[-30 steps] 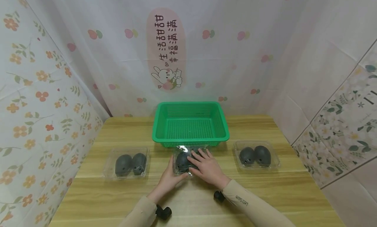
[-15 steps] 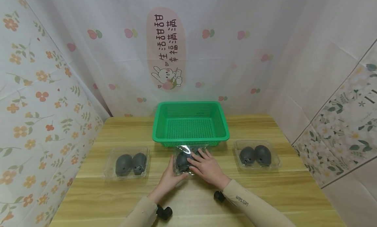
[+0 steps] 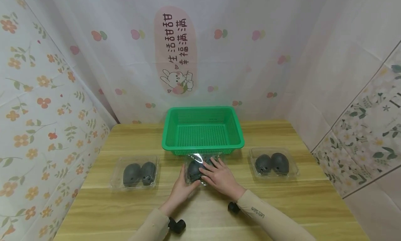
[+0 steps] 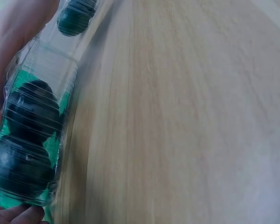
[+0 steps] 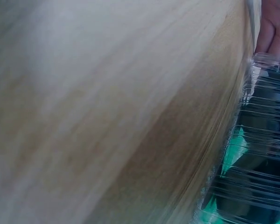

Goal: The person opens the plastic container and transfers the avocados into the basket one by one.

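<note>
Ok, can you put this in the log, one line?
left hand: grips middle clear box | right hand: rests on its top | green basket: just beyond | left box, right box: on table

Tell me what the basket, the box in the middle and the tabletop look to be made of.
Basket: probably moulded plastic; evenly green, perforated, with a smooth rim.
Middle box: seemingly thin, glossy plastic; light glints off it and dark contents show through.
Tabletop: wood or wood-look laminate, showing streaky grain; I can't say which.
</note>
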### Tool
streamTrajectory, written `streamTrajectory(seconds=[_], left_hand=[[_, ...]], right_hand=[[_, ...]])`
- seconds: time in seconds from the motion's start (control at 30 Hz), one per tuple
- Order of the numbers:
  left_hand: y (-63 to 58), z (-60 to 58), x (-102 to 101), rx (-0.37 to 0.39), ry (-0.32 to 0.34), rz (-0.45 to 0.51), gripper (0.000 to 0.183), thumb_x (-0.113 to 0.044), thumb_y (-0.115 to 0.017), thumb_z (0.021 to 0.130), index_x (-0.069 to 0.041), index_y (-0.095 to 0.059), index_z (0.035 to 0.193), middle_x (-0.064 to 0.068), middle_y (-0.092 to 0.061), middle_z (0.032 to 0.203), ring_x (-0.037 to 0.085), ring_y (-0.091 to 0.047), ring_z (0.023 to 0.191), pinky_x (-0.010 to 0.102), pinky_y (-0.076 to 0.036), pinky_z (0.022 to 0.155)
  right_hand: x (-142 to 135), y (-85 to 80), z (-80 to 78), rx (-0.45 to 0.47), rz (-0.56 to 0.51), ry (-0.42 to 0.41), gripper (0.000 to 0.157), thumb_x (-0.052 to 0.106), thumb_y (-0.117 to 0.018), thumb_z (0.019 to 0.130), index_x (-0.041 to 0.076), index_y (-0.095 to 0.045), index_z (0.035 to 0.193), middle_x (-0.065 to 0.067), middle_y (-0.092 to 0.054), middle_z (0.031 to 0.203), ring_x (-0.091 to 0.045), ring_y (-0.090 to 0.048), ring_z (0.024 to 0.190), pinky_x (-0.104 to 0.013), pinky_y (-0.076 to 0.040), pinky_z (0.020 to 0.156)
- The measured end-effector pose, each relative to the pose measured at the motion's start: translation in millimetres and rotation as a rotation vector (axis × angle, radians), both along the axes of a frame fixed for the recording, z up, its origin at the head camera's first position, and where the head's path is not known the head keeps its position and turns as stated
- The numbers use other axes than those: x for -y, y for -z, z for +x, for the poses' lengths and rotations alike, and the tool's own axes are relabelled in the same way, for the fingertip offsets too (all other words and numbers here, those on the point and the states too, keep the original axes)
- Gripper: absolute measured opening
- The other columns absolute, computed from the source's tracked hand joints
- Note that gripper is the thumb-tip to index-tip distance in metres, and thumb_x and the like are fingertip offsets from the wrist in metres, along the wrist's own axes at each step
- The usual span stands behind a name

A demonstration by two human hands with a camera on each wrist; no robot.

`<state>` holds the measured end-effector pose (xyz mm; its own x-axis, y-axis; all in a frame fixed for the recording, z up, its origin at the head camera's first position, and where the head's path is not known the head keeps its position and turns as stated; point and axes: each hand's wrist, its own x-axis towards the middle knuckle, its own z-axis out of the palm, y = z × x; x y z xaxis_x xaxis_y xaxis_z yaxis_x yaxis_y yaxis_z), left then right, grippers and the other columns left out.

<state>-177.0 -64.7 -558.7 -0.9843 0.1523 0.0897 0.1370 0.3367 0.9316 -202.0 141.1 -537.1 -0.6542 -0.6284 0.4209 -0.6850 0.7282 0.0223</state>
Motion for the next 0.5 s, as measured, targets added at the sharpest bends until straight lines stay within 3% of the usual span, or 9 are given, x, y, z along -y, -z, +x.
streamTrajectory(seconds=[0.23, 0.5], left_hand=[[-1.1, 0.0, -1.4, 0.022, -0.012, 0.014, 0.097, -0.028, -0.075, 0.086, 0.008, -0.012, 0.15, 0.034, -0.028, 0.148, 0.046, -0.032, 0.134, 0.058, -0.03, 0.108], [-1.0, 2.5, 0.5, 0.014, 0.002, -0.045, 0.095, -0.027, -0.072, 0.087, 0.01, -0.012, 0.15, 0.033, -0.022, 0.151, 0.046, -0.03, 0.135, 0.057, -0.029, 0.109]], right_hand=[[-0.1, -1.0, -1.4, -0.005, 0.006, -0.004, 0.035, 0.039, -0.061, 0.094, 0.023, -0.069, 0.124, -0.002, -0.061, 0.129, -0.037, -0.05, 0.125, -0.058, -0.038, 0.103], [-1.1, -2.0, -5.7, 0.0, -0.113, -0.042, 0.027, 0.03, -0.065, 0.092, 0.017, -0.073, 0.115, -0.004, -0.065, 0.122, -0.038, -0.056, 0.117, -0.059, -0.042, 0.099]])
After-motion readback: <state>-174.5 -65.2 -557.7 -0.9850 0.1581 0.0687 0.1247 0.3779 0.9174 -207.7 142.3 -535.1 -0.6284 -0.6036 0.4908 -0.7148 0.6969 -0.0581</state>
